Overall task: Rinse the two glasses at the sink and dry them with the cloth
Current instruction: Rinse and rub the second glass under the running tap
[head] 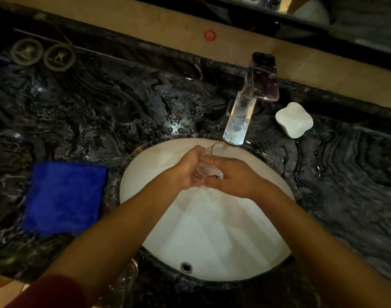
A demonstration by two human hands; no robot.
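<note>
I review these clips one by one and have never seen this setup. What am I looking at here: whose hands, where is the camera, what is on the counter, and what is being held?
There is no machine: a person wears one camera on the head, looking down at their own bare hands. The left hand and right hand together hold a clear glass over the white sink, below the tap. On the dark counter a blue cloth lies left of the sink and a white dish sits right of the tap. Another glass seems to stand at the near edge.
</note>
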